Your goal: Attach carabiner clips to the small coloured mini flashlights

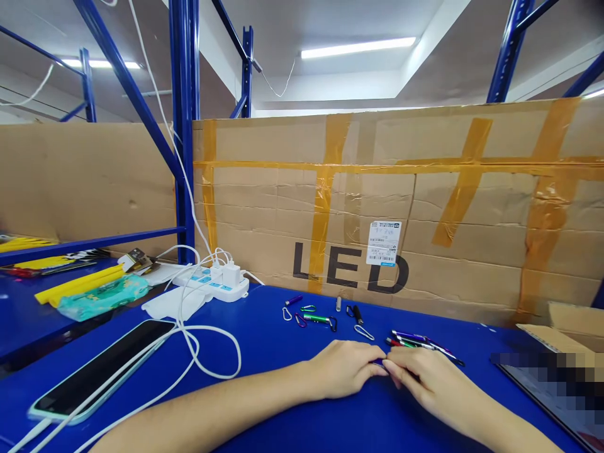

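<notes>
My left hand (346,368) and my right hand (425,377) meet fingertip to fingertip just above the blue tabletop. Both are closed in a pinch on a small purple piece (379,362), mostly hidden by the fingers, so its kind cannot be made out. Beyond them lie a green metal tube (316,319) with a black carabiner (333,324), a purple tube (293,300), a silver tube (338,304) and a black tube (357,314). Loose carabiners lie among these: silver (363,332), another silver (287,314), purple (301,321) and green (308,308). Several pens (425,341) are bunched behind my right hand.
At left, a phone (106,371) lies under looped white cables (231,340). A white power strip (221,286) stands by the blue rack post (184,126). Taped cardboard (264,220) walls the back. A dark flat device (533,390), partly blurred, and an open carton (566,333) are at right.
</notes>
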A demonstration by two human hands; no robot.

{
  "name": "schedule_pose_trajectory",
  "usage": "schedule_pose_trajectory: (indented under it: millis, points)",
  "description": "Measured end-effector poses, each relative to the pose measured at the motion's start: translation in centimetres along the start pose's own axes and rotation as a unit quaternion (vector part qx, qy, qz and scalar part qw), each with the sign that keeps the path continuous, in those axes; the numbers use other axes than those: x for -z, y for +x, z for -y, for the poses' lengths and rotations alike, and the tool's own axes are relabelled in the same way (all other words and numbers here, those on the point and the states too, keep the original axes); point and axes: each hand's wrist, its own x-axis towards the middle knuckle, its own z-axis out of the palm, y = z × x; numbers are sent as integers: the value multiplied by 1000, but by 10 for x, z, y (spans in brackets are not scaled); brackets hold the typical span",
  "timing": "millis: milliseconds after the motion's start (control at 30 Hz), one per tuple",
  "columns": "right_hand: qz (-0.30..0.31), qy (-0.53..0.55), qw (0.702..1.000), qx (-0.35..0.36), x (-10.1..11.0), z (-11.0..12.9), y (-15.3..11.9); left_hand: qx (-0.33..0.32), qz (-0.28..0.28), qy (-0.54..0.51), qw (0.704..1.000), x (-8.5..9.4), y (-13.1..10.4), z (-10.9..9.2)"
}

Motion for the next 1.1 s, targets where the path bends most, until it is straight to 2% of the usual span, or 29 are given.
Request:
schedule_pose_trajectory:
  millis: [267,767,1100]
  points:
    - [9,-12,1000,-13,-4,-3,0,35,10,6,999,3,0,-4]
    - [12,-33,999,-3,-1,-2,0,43,-4,9,999,2,0,-5]
    - [-14,-53,998,20,-5,-5,0,45,3,12,999,4,0,-6]
